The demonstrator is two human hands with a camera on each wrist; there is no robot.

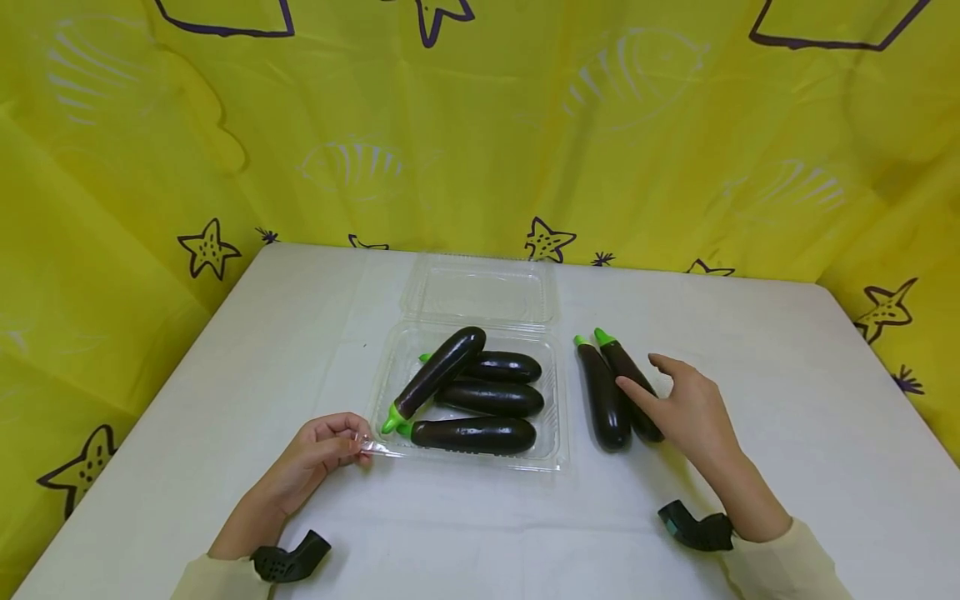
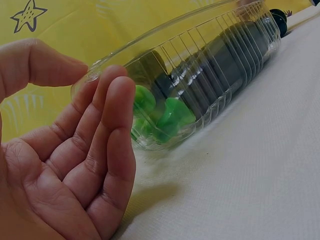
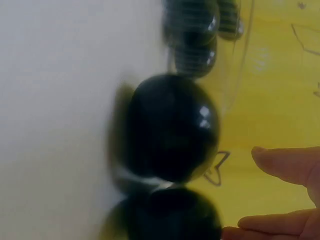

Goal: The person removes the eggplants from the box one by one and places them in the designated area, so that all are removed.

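My left hand (image 1: 311, 458) pinches the near left corner of a clear plastic clamshell box (image 1: 558, 400) between thumb and fingers. Inside the box are several dark eggplants with green stems; one eggplant (image 1: 438, 375) lies aslant on top of the others. Two more eggplants, a left one (image 1: 602, 400) and a right one (image 1: 626, 367), lie side by side on the table to the right of the box. Over the right one hovers my right hand (image 1: 693, 412), thumb and fingers spread apart, with nothing gripped. In the right wrist view, a gap shows between the thumb and fingers.
The box's lid (image 1: 480, 292) is folded back flat behind it on the white table (image 1: 787, 367). A yellow patterned curtain (image 1: 480, 125) surrounds the back and sides. Each wrist wears a black camera.
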